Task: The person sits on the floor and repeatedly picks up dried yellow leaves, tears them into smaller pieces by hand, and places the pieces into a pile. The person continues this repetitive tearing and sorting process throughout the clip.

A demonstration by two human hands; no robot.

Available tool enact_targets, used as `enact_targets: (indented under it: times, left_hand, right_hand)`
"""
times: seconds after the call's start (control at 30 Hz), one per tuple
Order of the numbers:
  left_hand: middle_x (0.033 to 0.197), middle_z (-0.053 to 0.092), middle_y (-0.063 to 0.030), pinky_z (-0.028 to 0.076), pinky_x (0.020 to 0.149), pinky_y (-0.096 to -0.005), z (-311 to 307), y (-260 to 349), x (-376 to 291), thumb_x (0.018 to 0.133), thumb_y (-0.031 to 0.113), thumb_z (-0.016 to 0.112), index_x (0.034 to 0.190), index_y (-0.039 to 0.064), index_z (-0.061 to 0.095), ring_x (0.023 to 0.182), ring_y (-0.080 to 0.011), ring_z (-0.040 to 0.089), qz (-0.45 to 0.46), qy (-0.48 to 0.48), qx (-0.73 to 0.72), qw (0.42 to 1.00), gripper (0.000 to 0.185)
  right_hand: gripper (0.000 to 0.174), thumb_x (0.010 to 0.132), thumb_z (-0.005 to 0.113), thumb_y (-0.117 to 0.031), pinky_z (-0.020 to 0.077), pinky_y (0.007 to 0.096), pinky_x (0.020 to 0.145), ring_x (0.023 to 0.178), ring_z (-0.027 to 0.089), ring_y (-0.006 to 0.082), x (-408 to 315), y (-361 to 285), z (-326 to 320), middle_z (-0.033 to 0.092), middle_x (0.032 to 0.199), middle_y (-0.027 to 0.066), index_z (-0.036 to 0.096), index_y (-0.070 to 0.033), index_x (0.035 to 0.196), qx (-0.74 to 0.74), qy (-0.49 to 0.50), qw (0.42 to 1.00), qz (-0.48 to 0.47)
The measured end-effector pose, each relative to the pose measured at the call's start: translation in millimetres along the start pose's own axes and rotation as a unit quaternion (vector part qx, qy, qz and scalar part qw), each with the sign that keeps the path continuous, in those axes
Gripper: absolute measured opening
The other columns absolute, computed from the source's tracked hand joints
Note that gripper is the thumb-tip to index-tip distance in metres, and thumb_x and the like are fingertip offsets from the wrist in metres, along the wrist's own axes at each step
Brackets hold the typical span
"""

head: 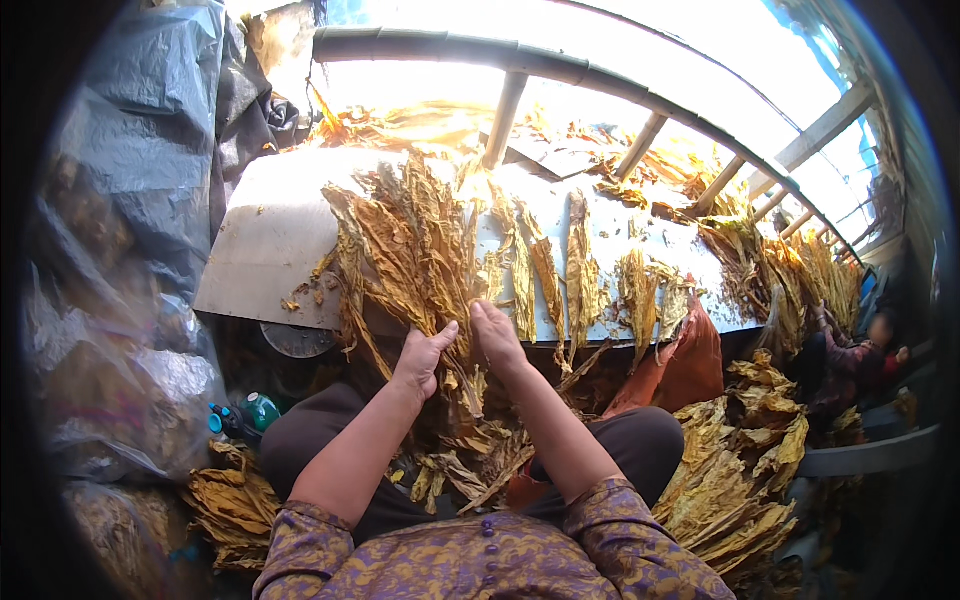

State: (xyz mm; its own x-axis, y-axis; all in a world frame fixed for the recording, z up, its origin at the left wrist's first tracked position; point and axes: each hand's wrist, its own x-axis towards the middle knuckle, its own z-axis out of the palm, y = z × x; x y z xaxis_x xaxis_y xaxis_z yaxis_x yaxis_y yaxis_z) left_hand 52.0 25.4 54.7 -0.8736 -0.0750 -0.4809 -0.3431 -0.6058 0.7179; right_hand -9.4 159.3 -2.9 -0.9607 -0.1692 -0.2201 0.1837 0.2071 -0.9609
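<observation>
A large bunch of dried brown and yellow leaves, seemingly tobacco (416, 240), fans out over a pale board (274, 247) before me. My left hand (421, 360) is closed around the lower part of the bunch, thumb on top, its stems hanging below. My right hand (495, 334) is at the bunch's right edge, fingertips together near a leaf; whether it pinches one cannot be told. Further right on the board, several narrow leaves (577, 262) lie apart from one another, their lower ends hanging over the near edge.
A bamboo rail (480, 49) runs behind the board. Leaf piles lie at my right (727, 480) and left (232, 502). Clear plastic sheeting (150, 300) covers the left side. A green bottle (261, 411) stands by my left knee, a red cloth (686, 360) hangs right. Another person (855, 360) sits far right.
</observation>
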Motion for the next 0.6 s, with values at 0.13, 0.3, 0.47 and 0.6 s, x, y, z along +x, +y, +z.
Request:
enact_targets:
  times: [0.13,0.3,0.47,0.6]
  left_hand:
    - [0.124,0.055,-0.0076,0.041,0.096,-0.0338,-7.4,1.5,4.1,0.091,0.022,0.064,0.131,0.004,0.043,0.11,-0.0182,0.053,-0.002,0.01,-0.016,1.0,0.049]
    - [0.115,0.059,-0.009,0.047,0.089,-0.032,8.3,10.8,-7.8,0.093,0.042,0.057,0.123,-0.002,0.051,0.101,-0.019,0.058,-0.02,0.042,0.023,0.999,0.054]
    - [0.132,0.048,-0.0105,0.035,0.103,-0.0346,1.8,16.8,-4.3,0.096,0.047,0.045,0.137,0.002,0.037,0.12,-0.0217,0.048,-0.018,-0.211,0.034,0.977,0.061]
    - [0.144,0.035,-0.0131,0.024,0.111,-0.0373,18.5,19.2,-10.5,0.098,0.048,0.04,0.147,0.009,0.019,0.131,-0.0266,0.036,0.057,-0.296,0.054,0.952,0.065]
  right_hand:
    - [0.066,0.097,0.043,-0.045,0.0331,0.0368,0.104,0.13,0.04,0.0299,-46.4,-60.9,23.3,0.042,0.138,0.0217,0.028,0.001,0.141,0.007,-0.091,0.996,-0.002]
    - [0.099,0.083,0.068,-0.045,0.0341,0.0352,0.103,0.129,0.038,0.0272,-64.4,-59.2,7.3,0.038,0.139,0.0219,0.008,0.002,0.146,-0.096,-0.163,0.98,-0.064]
    - [0.081,0.074,0.071,-0.006,0.0465,0.035,0.092,0.11,0.056,0.025,-79.8,-71.9,-16.0,0.052,0.125,0.0163,0.024,-0.005,0.14,0.191,-0.173,0.966,0.033]
    - [0.054,0.072,0.059,0.005,0.0532,0.0334,0.08,0.088,0.064,0.0213,-86.2,-72.9,-40.1,0.061,0.103,0.0106,0.043,-0.001,0.123,0.36,-0.126,0.924,0.016]
